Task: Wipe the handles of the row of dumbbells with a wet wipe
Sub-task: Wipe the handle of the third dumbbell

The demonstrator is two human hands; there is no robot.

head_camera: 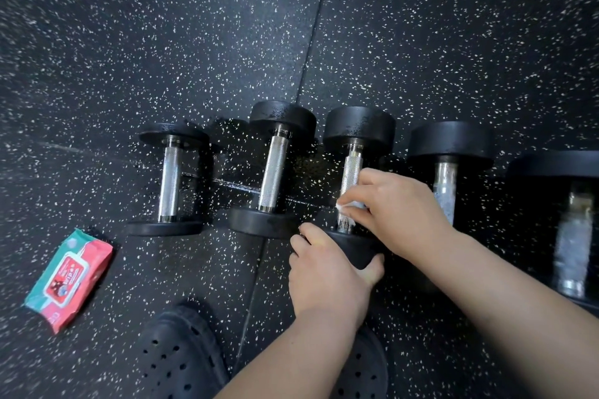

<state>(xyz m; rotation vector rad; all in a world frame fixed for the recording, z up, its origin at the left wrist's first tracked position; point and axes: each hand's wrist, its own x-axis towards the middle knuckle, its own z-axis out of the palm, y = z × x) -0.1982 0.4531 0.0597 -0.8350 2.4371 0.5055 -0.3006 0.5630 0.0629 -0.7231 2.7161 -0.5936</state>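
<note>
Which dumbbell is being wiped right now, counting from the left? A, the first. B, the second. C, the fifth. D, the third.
D: the right hand pinches the wet wipe against the handle of the third dumbbell, whose near head the left hand grips.

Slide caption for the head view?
Right hand holds wet wipe against third dumbbell's handle; left hand grips its near head.

Five black dumbbells (358, 126) abreast; white wipe (351, 206) on third handle (352, 172)
</note>
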